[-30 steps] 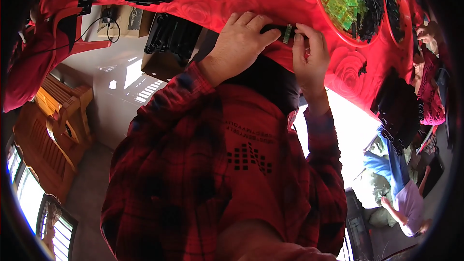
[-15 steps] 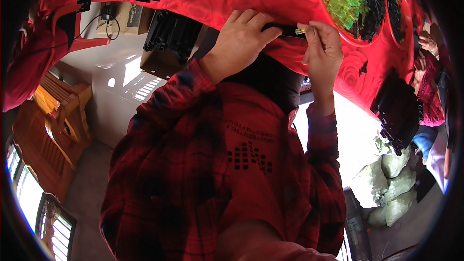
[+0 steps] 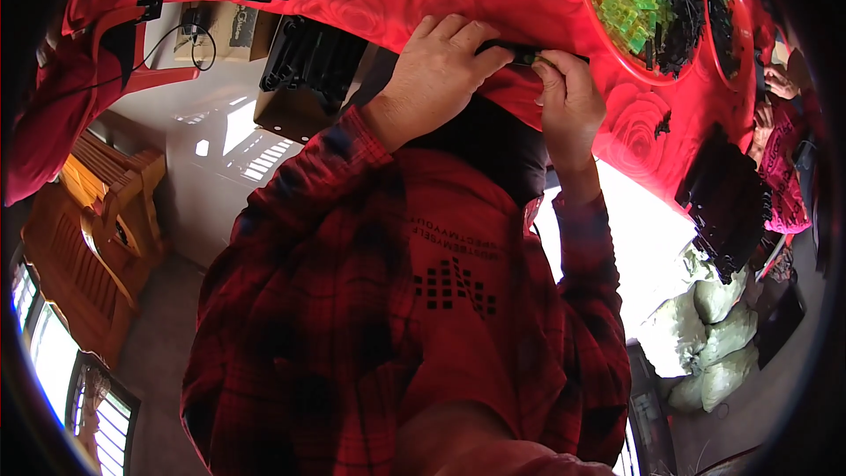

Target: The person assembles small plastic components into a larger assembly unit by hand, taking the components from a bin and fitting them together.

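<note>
A small black part [image 3: 522, 53] is pinched between left hand [image 3: 436, 75] and right hand [image 3: 571, 106].

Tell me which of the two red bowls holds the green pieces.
The larger red bowl, nearer the hands, holds green pieces beside black ones; the smaller bowl toward the right edge shows mostly dark pieces.

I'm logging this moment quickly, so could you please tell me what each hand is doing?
Left hand: closed on the small black part.
Right hand: fingers pinching the same part's other end.
</note>
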`<state>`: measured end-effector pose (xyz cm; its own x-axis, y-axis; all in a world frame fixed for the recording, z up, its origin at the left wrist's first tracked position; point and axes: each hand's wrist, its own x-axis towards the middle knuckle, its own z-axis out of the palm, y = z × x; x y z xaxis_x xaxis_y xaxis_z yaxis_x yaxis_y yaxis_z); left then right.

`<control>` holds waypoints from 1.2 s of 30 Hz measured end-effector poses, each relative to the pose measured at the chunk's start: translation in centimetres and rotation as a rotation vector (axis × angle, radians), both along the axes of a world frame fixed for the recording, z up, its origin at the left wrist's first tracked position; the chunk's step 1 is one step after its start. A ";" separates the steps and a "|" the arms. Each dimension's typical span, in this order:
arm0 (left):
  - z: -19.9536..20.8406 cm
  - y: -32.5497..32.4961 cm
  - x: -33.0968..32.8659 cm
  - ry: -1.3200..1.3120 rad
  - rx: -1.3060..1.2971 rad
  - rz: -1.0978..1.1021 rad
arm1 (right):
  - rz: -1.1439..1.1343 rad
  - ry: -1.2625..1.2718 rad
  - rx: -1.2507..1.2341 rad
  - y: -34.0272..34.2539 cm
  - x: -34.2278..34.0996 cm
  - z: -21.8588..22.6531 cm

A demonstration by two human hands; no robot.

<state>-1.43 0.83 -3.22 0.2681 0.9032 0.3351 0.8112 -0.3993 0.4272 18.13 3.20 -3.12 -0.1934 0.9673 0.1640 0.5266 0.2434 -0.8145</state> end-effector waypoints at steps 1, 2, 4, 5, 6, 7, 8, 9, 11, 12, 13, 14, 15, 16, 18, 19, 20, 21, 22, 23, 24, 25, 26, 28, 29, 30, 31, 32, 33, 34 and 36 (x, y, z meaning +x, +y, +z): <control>0.0 0.0 0.0 -0.005 0.003 0.000 | 0.012 -0.010 0.011 0.0 0.1 -0.1; 0.0 0.0 0.0 -0.006 0.002 0.001 | 0.013 -0.010 0.010 0.0 0.0 0.0; -0.1 0.0 0.0 -0.001 0.001 0.005 | 0.003 -0.003 -0.055 0.0 -0.2 0.3; -0.2 0.0 -0.1 -0.001 0.000 0.007 | 0.006 -0.004 -0.056 0.0 -0.2 0.2; -0.2 0.0 -0.1 0.002 0.005 -0.006 | 0.009 0.013 -0.039 0.0 -0.1 0.2; -0.2 0.0 -0.1 0.005 0.010 -0.020 | 0.013 0.029 -0.022 0.0 -0.1 0.1; -0.1 0.0 -0.1 0.005 0.008 -0.021 | 0.012 0.029 -0.024 0.0 0.0 0.1; -0.1 0.0 -0.1 0.007 0.007 -0.017 | 0.017 0.013 -0.008 0.0 0.0 0.0; -0.1 0.1 -0.1 0.007 0.003 -0.013 | 0.023 -0.004 0.005 0.1 0.1 -0.3; -0.2 0.1 -0.1 0.007 0.011 -0.015 | 0.042 -0.031 0.037 0.1 0.2 -0.5; -0.2 0.0 -0.1 0.006 0.018 -0.018 | 0.061 -0.057 0.069 0.1 0.2 -0.7; -0.2 0.0 -0.2 0.004 0.016 -0.017 | 0.062 -0.058 0.067 0.2 0.2 -0.8; -0.2 0.0 -0.1 -0.005 0.021 -0.015 | 0.102 -0.119 0.157 0.4 0.2 -0.8; -0.2 0.0 -0.1 -0.014 0.026 -0.012 | 0.143 -0.178 0.247 0.5 0.2 -0.8; -0.2 0.0 -0.1 -0.016 0.007 -0.007 | 0.145 -0.195 0.275 0.5 0.0 -0.9; -0.3 0.0 0.0 -0.017 -0.009 -0.004 | 0.144 -0.210 0.305 0.5 0.0 -0.9; -0.3 0.0 0.1 -0.017 -0.011 -0.002 | 0.146 -0.209 0.303 0.5 0.0 -1.0; -0.4 0.1 0.2 -0.050 0.016 0.007 | 0.140 -0.198 0.297 0.4 0.1 -1.1; -0.5 0.2 0.3 -0.082 0.044 0.016 | 0.133 -0.188 0.292 0.4 0.1 -1.2; -0.6 0.2 0.4 -0.081 0.043 0.013 | 0.130 -0.187 0.291 0.4 0.1 -1.2; -0.5 0.2 0.4 -0.074 0.038 0.015 | 0.150 -0.207 0.321 0.6 0.1 -1.0; -0.4 0.2 0.5 -0.066 0.034 0.017 | 0.169 -0.227 0.352 0.7 0.1 -0.9; -0.3 0.2 0.4 -0.064 0.035 0.014 | 0.166 -0.226 0.353 0.6 0.1 -0.9; -0.2 0.2 0.2 -0.028 -0.016 -0.010 | 0.187 -0.221 0.294 0.7 0.3 -1.0; -0.1 0.3 0.2 -0.027 -0.009 -0.014 | 0.182 -0.222 0.300 0.7 0.3 -0.9; 0.0 0.3 0.1 -0.039 -0.028 -0.022 | 0.152 -0.191 0.205 0.6 0.2 -0.8; 0.1 0.3 0.0 -0.051 -0.048 -0.029 | 0.122 -0.160 0.110 0.4 0.1 -0.7; 0.2 0.3 -0.2 -0.049 -0.041 -0.034 | 0.117 -0.158 0.117 0.2 -0.1 -0.5; 0.4 0.2 -0.3 -0.072 -0.060 -0.039 | 0.054 -0.004 0.023 -0.3 -0.3 -0.3; 0.6 0.1 -0.4 -0.095 -0.079 -0.042 | -0.007 0.152 -0.071 -0.6 -0.4 -0.2; 1.2 -0.1 -0.7 -0.126 -0.103 -0.030 | -0.046 0.191 -0.064 -0.7 -0.2 -0.4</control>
<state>-2.16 0.78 -2.02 0.2574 0.9267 0.2738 0.7369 -0.3715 0.5648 17.88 2.46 -3.52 -0.1204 0.9840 0.1310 0.3701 0.1669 -0.9139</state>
